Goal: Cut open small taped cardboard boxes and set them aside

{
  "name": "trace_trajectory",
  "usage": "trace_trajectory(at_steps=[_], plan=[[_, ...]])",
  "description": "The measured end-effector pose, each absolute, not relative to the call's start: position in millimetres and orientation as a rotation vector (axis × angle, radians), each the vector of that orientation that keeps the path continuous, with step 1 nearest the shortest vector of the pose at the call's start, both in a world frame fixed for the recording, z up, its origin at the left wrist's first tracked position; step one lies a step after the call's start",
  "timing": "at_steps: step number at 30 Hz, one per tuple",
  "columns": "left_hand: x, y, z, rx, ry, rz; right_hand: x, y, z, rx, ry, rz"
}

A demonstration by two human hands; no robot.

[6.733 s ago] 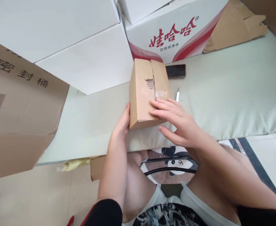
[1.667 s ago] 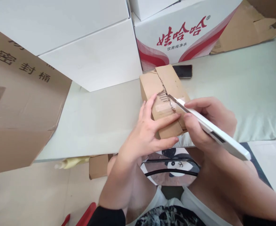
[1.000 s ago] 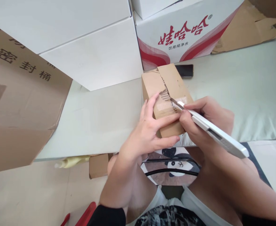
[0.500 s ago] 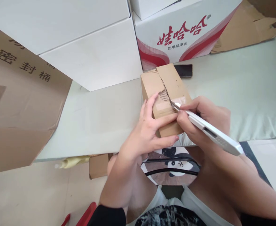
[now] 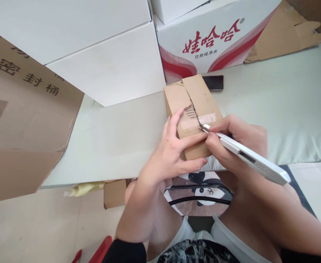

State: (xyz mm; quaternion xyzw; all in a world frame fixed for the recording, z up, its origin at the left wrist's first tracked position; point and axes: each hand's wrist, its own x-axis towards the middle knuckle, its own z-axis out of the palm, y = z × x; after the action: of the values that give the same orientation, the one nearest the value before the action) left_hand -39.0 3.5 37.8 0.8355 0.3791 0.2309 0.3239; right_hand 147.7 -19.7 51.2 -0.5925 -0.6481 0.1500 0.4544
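Note:
A small brown cardboard box (image 5: 200, 91) sits at the table's front edge, with clear tape across its top and a ragged slit along the seam. My left hand (image 5: 171, 149) grips its near left corner, fingers spread over the top and side, thumb against the front. In my right hand (image 5: 234, 137) is a white utility knife (image 5: 255, 159), held like a pen. Its blade tip meets the slit just below the tape, close to my left index finger. Torn cardboard shows beside the cut.
White boxes (image 5: 108, 69) stand behind on the left, and a red-and-white carton (image 5: 209, 40) stands at the back. A phone (image 5: 216, 82) lies just beyond the small box. A large brown carton (image 5: 20, 120) is at far left. Flattened cardboard (image 5: 283, 33) lies at back right.
The knife has slid slightly toward me along the slit, its tip going from the tape to just below it. My left hand and the box have hardly moved.

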Motion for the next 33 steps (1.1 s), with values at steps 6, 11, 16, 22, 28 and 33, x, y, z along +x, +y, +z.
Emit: trace_trajectory(at_steps=[6,11,16,22,28,33], plan=[[-40.5,2.5,42.4,2.199,0.976,0.595,147.8,-18.1,51.1,-1.438,-1.599,0.321],[-41.3,4.4,36.6,2.174,0.917,0.652,150.1,-18.2,50.8,-1.417,-1.599,0.295],[-40.4,8.1,23.5,2.153,0.884,0.803,151.7,-17.4,51.2,-1.375,-1.602,0.302],[-43.0,12.0,22.4,2.158,0.871,0.830,156.6,-17.7,55.0,-1.305,-1.600,0.404],[-56.2,16.1,25.3,2.104,0.876,0.823,164.3,-25.4,47.9,-1.104,-1.520,0.581],[-74.6,20.4,18.0,1.962,0.914,0.999,174.9,-2.0,33.7,-0.918,-1.098,0.314]])
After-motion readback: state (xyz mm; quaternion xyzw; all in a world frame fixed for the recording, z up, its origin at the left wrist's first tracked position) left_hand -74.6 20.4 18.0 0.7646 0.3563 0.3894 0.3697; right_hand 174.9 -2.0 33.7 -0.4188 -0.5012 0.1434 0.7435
